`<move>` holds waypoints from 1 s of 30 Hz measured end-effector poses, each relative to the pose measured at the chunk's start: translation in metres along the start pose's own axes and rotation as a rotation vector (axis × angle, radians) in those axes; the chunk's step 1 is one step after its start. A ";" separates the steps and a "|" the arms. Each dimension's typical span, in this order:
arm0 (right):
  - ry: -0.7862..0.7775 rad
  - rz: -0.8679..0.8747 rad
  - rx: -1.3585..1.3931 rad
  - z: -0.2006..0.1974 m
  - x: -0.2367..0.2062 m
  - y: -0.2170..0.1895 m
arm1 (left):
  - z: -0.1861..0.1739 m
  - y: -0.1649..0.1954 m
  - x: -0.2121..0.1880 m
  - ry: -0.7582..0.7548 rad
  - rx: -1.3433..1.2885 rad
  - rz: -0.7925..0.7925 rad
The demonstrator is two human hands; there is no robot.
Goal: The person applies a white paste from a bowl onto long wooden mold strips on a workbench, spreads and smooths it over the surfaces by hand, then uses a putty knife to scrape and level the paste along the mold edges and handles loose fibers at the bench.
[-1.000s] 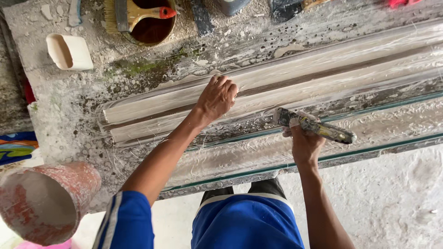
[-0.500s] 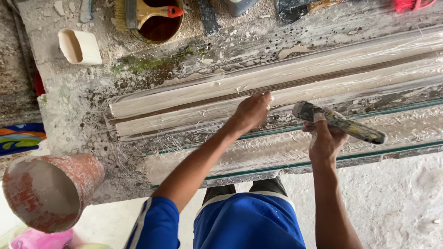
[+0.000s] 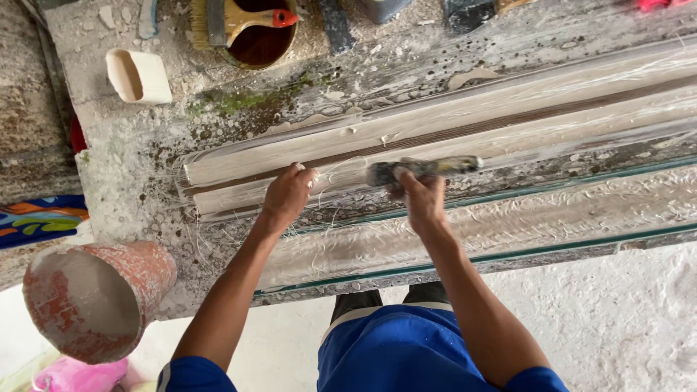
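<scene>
A long plaster moulding strip (image 3: 508, 116) with a dark groove lies across the spattered workbench (image 3: 131, 167). My left hand (image 3: 287, 196) presses on the strip's near edge close to its left end, fingers curled against it among loose white fibres. My right hand (image 3: 421, 199) grips a plaster-caked brush (image 3: 425, 169), held flat over the strip's front edge just right of my left hand. A second, wet-looking moulding (image 3: 552, 214) runs along the bench nearer to me.
A red plaster-crusted bucket (image 3: 94, 297) stands at the lower left. At the back sit a cream rectangular cup (image 3: 138, 76) and a dark bowl (image 3: 254, 43) with a wide red-handled brush (image 3: 232, 18) across it. Pale floor lies at lower right.
Both hands have slid left along the moulding toward its left end. The brush moved left with my right hand and now lies closer to my left hand.
</scene>
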State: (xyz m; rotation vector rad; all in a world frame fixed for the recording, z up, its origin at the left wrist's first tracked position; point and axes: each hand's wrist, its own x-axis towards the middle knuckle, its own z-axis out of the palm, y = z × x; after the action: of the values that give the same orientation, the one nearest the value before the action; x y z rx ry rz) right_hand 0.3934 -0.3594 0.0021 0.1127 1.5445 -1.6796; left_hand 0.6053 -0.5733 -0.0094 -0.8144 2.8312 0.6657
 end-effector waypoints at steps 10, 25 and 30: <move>-0.059 0.074 0.037 0.047 0.037 0.050 | 0.022 -0.052 -0.039 0.189 0.279 0.232; -0.121 -0.272 -0.374 0.043 -0.023 0.020 | 0.022 -0.072 -0.135 0.385 0.013 -0.266; -0.160 -0.309 -0.464 0.053 -0.042 0.026 | 0.071 0.037 -0.094 0.429 -0.132 0.111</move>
State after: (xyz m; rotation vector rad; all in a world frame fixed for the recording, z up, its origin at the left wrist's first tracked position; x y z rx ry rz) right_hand 0.4608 -0.3811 0.0184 -0.5134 1.8508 -1.4650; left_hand 0.6649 -0.4688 -0.0371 -0.9227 3.2657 0.7829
